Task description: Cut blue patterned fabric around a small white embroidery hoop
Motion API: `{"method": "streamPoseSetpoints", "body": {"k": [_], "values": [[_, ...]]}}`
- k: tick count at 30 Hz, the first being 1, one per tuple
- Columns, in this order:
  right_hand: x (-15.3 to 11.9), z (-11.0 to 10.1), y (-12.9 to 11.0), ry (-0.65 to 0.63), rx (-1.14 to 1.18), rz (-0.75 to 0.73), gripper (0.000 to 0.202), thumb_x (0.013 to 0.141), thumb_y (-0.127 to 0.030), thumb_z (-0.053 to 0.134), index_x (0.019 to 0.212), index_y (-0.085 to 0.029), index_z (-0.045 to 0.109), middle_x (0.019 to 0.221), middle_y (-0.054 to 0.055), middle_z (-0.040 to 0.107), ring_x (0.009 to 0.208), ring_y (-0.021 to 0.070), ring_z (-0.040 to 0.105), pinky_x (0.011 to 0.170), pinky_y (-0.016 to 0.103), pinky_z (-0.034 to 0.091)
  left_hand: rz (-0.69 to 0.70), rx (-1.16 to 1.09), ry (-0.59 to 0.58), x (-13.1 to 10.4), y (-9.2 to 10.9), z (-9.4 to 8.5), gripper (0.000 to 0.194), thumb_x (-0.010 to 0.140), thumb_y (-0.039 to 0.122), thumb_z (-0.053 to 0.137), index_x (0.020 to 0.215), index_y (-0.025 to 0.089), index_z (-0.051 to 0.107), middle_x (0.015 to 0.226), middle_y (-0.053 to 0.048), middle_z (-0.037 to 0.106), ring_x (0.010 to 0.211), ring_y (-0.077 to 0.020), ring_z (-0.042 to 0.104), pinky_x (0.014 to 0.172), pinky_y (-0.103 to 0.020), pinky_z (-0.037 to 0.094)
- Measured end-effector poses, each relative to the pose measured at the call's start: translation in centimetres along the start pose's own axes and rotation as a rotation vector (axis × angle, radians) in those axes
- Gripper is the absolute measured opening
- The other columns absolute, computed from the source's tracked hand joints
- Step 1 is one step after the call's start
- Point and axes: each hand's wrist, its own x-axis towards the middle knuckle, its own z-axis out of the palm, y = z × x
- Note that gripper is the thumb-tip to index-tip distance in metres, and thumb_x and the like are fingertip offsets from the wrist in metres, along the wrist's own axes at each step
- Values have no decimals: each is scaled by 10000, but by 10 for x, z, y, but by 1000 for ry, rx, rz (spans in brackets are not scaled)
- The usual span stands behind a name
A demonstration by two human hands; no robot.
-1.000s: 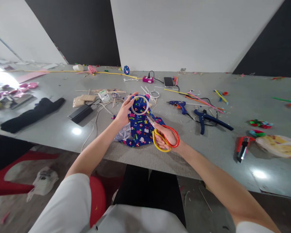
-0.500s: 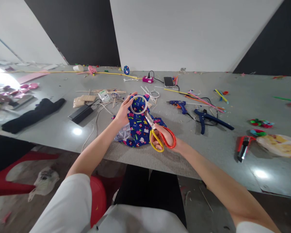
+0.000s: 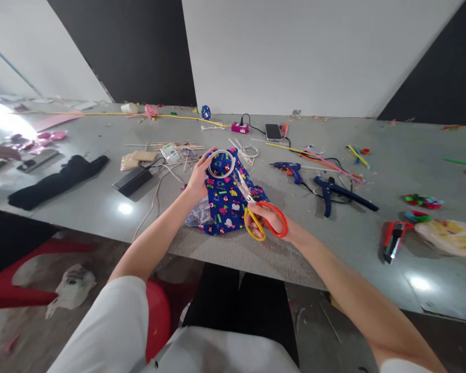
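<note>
I have the left arm angled up and inward from the lower left, its hand (image 3: 199, 177) clamped on the left edge of a white ring (image 3: 222, 176), thumb along the near side and fingers partly hidden behind. Patterned fabric (image 3: 227, 207) is gathered at that grip too. The right arm slants in from the lower right, and its hand (image 3: 261, 215) is closed around the handles of a pair of scissors (image 3: 247, 196), thumb side up. The blades point up and to the left, slightly parted, with their tips just beside the ring's right edge and over the cloth; from my end I cannot tell whether they touch it.

The ring stands tilted toward my camera, blue cloth showing through its opening. The fabric is deep blue, printed with small pink, white, yellow and green figures, and it hangs below the ring and spreads over the near part of the counter (image 3: 225, 248), between both hands. A clear plastic bag (image 3: 199, 215) lies at its lower left side. The scissors have one yellow loop and one red loop. Farther right I see a blue glue gun (image 3: 291, 170), well apart from the ring.
</note>
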Motion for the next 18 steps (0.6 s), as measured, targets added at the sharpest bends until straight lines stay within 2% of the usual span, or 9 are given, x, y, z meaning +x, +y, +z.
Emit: {"method": "streamPoseSetpoints", "body": {"k": [4,7,10,12,15,18], "values": [[1,0,3,55,36,-61,376,862,-498,782,821,-126,737,668,18,666,513,162,700,532,262,584,3,6,26,4,-4,-5,413,894,373,766,1298,295,726,1276,-23,783,1291,-282,693,1119,-442,570],[2,1,6,76,61,-69,351,860,-471,807,870,-128,736,740,45,720,582,193,746,593,293,629,-3,14,36,5,-3,-6,419,886,376,769,1295,295,724,1269,-20,784,1278,-270,701,1126,-434,562],[2,3,7,26,15,-76,366,892,-482,793,828,-134,700,734,60,734,617,194,756,597,272,625,-8,12,33,4,-2,-4,398,885,365,766,1276,301,731,1257,-12,789,1279,-269,700,1129,-436,562],[2,4,7,-16,31,-58,410,916,-523,765,776,-153,654,670,30,695,541,157,698,595,288,635,-7,11,30,4,-1,-3,385,887,356,764,1267,298,736,1253,-14,790,1284,-276,697,1132,-442,560],[2,6,7,-27,147,1,512,950,-658,667,764,-187,596,587,-54,569,400,78,489,613,352,664,-11,11,30,3,-1,-2,381,885,347,767,1262,293,739,1250,-19,790,1288,-288,695,1135,-452,557],[2,5,10,-36,192,82,633,947,-806,538,777,-198,588,593,-65,524,400,59,399,633,351,661,-16,13,26,2,-2,-2,381,884,348,768,1261,296,738,1252,-20,789,1287,-293,696,1125,-458,566]]}}
